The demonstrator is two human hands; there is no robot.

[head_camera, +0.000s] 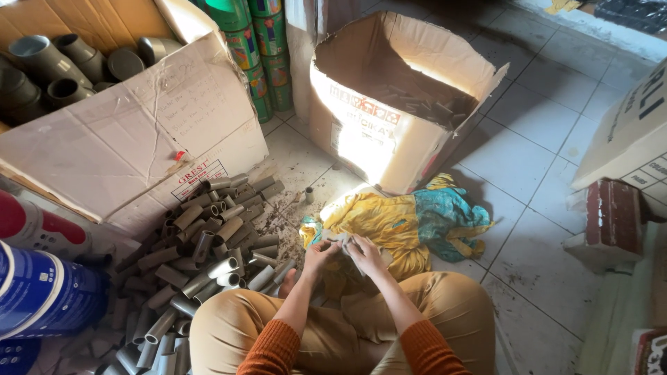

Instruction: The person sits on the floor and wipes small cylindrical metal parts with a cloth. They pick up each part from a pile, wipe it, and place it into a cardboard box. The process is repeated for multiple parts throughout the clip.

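A big open cardboard box [389, 104] stood at the top middle of the frame, with small grey pieces lying deep inside it. Another big box [132, 132] filled the upper left, and fat grey pipe parts [48, 69] sat in it. Stacked green cans [260, 55] stood between the two boxes. A blue tub [42, 292] lay at the lower left edge. Beside it, a heap of short grey pipe pieces [201, 257] spread over the tiled floor [528, 153], touching the person's knee. A yellow and blue cloth [410, 215] lay crumpled in the middle, just in front of the person. The left hand [318, 257] and the right hand [367, 253] met over the cloth, low in the middle. Both hands had their fingers curled around one small grey pipe piece [342, 241], gripping it from each side.
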